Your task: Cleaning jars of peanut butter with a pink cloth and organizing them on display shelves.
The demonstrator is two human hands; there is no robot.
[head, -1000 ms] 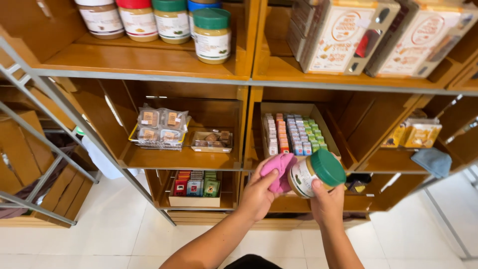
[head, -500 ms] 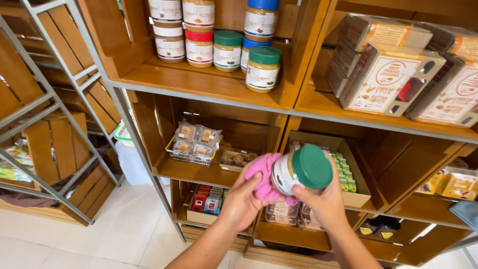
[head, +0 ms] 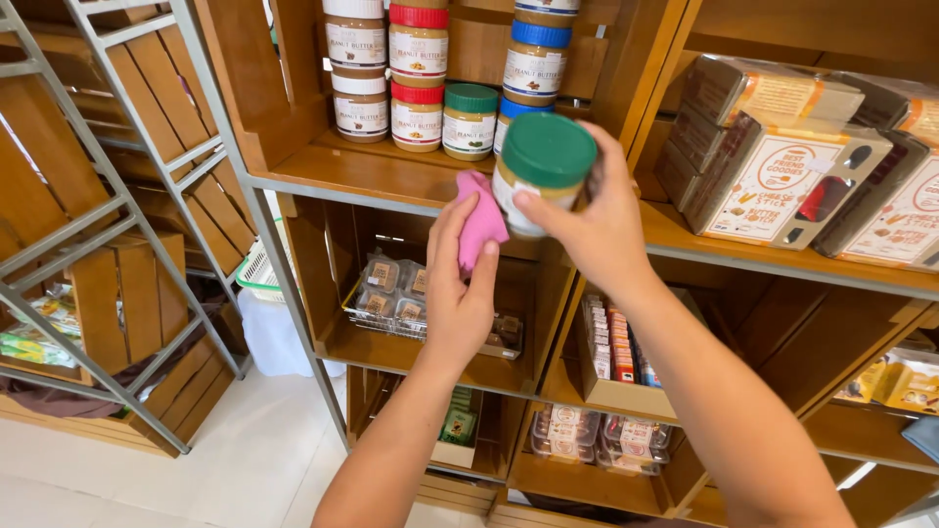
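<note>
My right hand [head: 597, 220] grips a jar with a green lid [head: 544, 166], tilted so the lid faces me, just in front of the upper wooden shelf [head: 337, 166]. My left hand [head: 460, 284] presses a pink cloth [head: 481, 220] against the jar's left side. On the shelf behind stand several jars: white-lidded [head: 360, 103], red-lidded [head: 418, 108], one green-lidded [head: 470, 119] and blue-lidded [head: 534, 59].
Brown boxes [head: 782, 171] fill the upper shelf at right. Below, a tray of wrapped snacks [head: 396, 293] and a box of small packets [head: 614, 342] sit in wooden compartments. A metal rack with wooden crates [head: 117, 284] stands at left over a white floor [head: 235, 460].
Both hands have risen with the jar and cloth from the lower shelves up to the jar shelf. The view has swung left and upward.
</note>
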